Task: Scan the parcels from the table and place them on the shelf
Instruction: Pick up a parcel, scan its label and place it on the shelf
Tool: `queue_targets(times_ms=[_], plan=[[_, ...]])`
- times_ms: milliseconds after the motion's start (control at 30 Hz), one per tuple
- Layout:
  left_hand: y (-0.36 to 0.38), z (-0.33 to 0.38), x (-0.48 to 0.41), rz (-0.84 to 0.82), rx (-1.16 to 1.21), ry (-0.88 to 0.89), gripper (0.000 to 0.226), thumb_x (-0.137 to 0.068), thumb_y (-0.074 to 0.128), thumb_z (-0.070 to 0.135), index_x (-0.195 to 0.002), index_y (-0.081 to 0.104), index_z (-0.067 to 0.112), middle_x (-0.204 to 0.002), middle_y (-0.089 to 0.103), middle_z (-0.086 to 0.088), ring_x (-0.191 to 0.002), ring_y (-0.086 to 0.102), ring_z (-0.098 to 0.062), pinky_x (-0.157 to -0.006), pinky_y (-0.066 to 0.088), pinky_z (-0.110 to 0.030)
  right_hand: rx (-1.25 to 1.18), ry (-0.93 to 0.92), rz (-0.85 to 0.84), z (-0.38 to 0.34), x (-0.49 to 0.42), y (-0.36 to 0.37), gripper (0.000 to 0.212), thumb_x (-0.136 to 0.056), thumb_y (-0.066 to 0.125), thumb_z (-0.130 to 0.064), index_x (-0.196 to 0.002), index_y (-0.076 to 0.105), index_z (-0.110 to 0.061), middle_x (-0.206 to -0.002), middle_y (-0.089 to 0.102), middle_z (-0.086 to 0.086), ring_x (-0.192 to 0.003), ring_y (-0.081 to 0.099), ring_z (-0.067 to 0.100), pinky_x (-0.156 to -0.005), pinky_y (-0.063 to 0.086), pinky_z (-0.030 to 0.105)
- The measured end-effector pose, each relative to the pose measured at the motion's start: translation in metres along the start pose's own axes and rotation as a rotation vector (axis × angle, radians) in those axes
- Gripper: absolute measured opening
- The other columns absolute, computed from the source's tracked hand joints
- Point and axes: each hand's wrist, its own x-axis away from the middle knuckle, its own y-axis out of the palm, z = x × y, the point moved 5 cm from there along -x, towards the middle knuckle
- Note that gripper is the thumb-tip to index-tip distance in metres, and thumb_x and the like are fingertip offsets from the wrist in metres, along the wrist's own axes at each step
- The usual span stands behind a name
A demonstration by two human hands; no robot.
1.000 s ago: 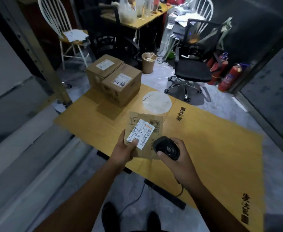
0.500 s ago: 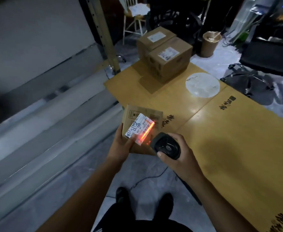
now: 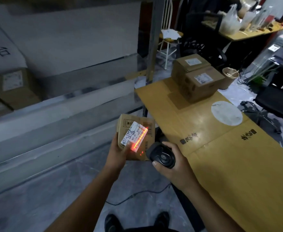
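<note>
Parcel (image 3: 148, 139) sits off the counter (image 3: 238, 164), held in the air just beside its near edge and above the floor. It is a small flat carton of plain brown corrugated card, matte and square-edged. The left hand (image 3: 119, 151) grasps its lower left corner, thumb pressed on the white paper label (image 3: 132, 133). Carried one-handed like this, it is probably light, stiff enough to keep its shape, and dry rather than slippery. The better hold would be across its short edges, clear of the label. The right hand (image 3: 170, 168) is wrapped around a black, rounded plastic scanner (image 3: 162, 158), whose red line (image 3: 139, 138) falls along the barcode.

Two larger cartons (image 3: 202, 84), each labelled on top, stand touching at the far end of the counter. They look bulkier and likely call for both hands under the base. The shelf (image 3: 53, 114) to the left has pale, smooth, dusty boards, with another brown carton (image 3: 15, 87) already on it.
</note>
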Motion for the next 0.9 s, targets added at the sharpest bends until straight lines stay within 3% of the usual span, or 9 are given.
queue_targets(times_ms=[133, 233, 400, 533, 633, 700, 767, 833, 900], plan=[[-0.048, 0.003, 0.002, 0.035, 0.069, -0.003, 0.057, -0.100, 0.067, 0.028, -0.148, 0.042, 0.044, -0.128, 0.070, 0.006, -0.110, 0.071, -0.020, -0.077, 0.064, -0.034, 0.029, -0.046, -0.012, -0.026, -0.004, 0.043, 0.072, -0.074, 0.085, -0.039, -0.137, 0.053, -0.033, -0.124, 0.068, -0.015, -0.113, 0.068, 0.001, -0.088, 0.056, 0.019], [-0.080, 0.010, 0.006, 0.047, 0.136, 0.007, 0.054, -0.101, 0.065, 0.026, -0.147, 0.042, 0.043, -0.124, 0.071, 0.007, -0.097, 0.073, -0.010, -0.062, 0.059, -0.021, 0.009, -0.089, 0.017, -0.045, -0.005, 0.072, 0.078, -0.071, 0.083, -0.050, -0.141, 0.053, -0.031, -0.128, 0.066, -0.016, -0.116, 0.066, 0.000, -0.089, 0.056, 0.019], [-0.124, 0.024, 0.018, 0.016, 0.232, 0.004, 0.048, -0.104, 0.061, 0.024, -0.143, 0.043, 0.045, -0.113, 0.074, 0.014, -0.088, 0.074, -0.001, -0.058, 0.057, -0.019, -0.079, -0.127, 0.213, -0.071, -0.008, 0.108, 0.078, -0.071, 0.078, -0.057, -0.141, 0.053, -0.031, -0.131, 0.062, -0.017, -0.113, 0.061, -0.010, -0.084, 0.052, 0.010], [-0.149, 0.035, 0.024, -0.004, 0.282, -0.025, 0.050, -0.102, 0.062, 0.032, -0.145, 0.042, 0.048, -0.111, 0.075, 0.017, -0.101, 0.073, -0.012, -0.076, 0.057, -0.035, -0.151, -0.115, 0.247, -0.089, -0.018, 0.134, 0.083, -0.069, 0.075, -0.065, -0.142, 0.053, -0.033, -0.134, 0.062, -0.011, -0.112, 0.061, -0.010, -0.084, 0.052, 0.008], [-0.161, 0.044, 0.022, -0.004, 0.331, -0.049, 0.051, -0.098, 0.066, 0.042, -0.143, 0.045, 0.052, -0.116, 0.075, 0.016, -0.111, 0.069, -0.018, -0.087, 0.054, -0.047, -0.168, -0.153, 0.283, -0.104, -0.024, 0.143, 0.077, -0.071, 0.074, -0.062, -0.139, 0.055, -0.031, -0.132, 0.064, -0.007, -0.112, 0.065, -0.002, -0.085, 0.055, 0.015], [-0.167, 0.054, 0.016, 0.016, 0.334, -0.010, 0.048, -0.096, 0.068, 0.043, -0.139, 0.049, 0.052, -0.116, 0.074, 0.018, -0.105, 0.072, -0.011, -0.083, 0.053, -0.040, -0.167, -0.191, 0.313, -0.113, -0.032, 0.146, 0.077, -0.073, 0.074, -0.059, -0.140, 0.055, -0.027, -0.131, 0.064, -0.006, -0.111, 0.066, 0.001, -0.084, 0.056, 0.017], [-0.169, 0.064, 0.007, 0.042, 0.340, 0.053, 0.047, -0.094, 0.072, 0.033, -0.137, 0.054, 0.041, -0.118, 0.076, 0.011, -0.101, 0.074, -0.009, -0.078, 0.058, -0.029, -0.170, -0.228, 0.319, -0.125, -0.043, 0.148, 0.080, -0.073, 0.074, -0.057, -0.143, 0.053, -0.023, -0.131, 0.063, -0.006, -0.111, 0.066, 0.000, -0.084, 0.055, 0.015], [-0.171, 0.071, -0.006, 0.084, 0.341, 0.109, 0.057, -0.090, 0.079, 0.025, -0.140, 0.054, 0.033, -0.124, 0.074, 0.004, -0.108, 0.074, -0.014, -0.083, 0.061, -0.030, -0.192, -0.258, 0.319, -0.134, -0.059, 0.152, 0.082, -0.073, 0.074, -0.055, -0.144, 0.052, -0.020, -0.131, 0.062, -0.006, -0.111, 0.066, -0.001, -0.085, 0.055, 0.015], [-0.176, 0.080, -0.016, 0.142, 0.348, 0.162, 0.075, -0.084, 0.084, 0.021, -0.147, 0.046, 0.039, -0.130, 0.069, 0.010, -0.113, 0.071, -0.013, -0.088, 0.061, -0.033, -0.206, -0.268, 0.309, -0.141, -0.081, 0.160, 0.080, -0.074, 0.075, -0.054, -0.143, 0.052, -0.022, -0.132, 0.063, -0.006, -0.114, 0.066, 0.003, -0.088, 0.056, 0.019]])
